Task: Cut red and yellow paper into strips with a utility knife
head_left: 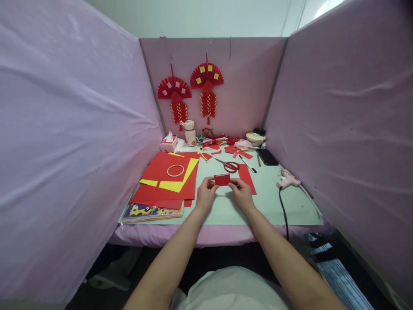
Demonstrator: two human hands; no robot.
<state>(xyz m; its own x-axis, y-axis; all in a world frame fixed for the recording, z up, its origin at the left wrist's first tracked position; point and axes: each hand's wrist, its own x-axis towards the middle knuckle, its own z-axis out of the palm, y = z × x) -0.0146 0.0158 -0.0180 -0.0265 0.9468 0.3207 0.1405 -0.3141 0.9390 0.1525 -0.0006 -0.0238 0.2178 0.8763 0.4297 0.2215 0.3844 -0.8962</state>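
Note:
A small folded piece of red paper (222, 180) is held up over the table between my two hands. My left hand (206, 193) pinches its left end, and my right hand (241, 192) grips the right end with thumb and fingers. Just beyond it lie red-handled scissors (229, 166), blades pointing left. A red paper strip (248, 178) rests flat beside my right hand, partly behind it. To the right of the scissors are a utility knife (248, 164) and a red pen (258, 160).
Red and yellow paper sheets (167, 189) with a ring (175, 171) cover the left side. A glue gun (288, 179) and its cord are at right, near a black phone (267, 157). A bottle (190, 134), tissue box (169, 143) and bowl (256, 138) stand behind.

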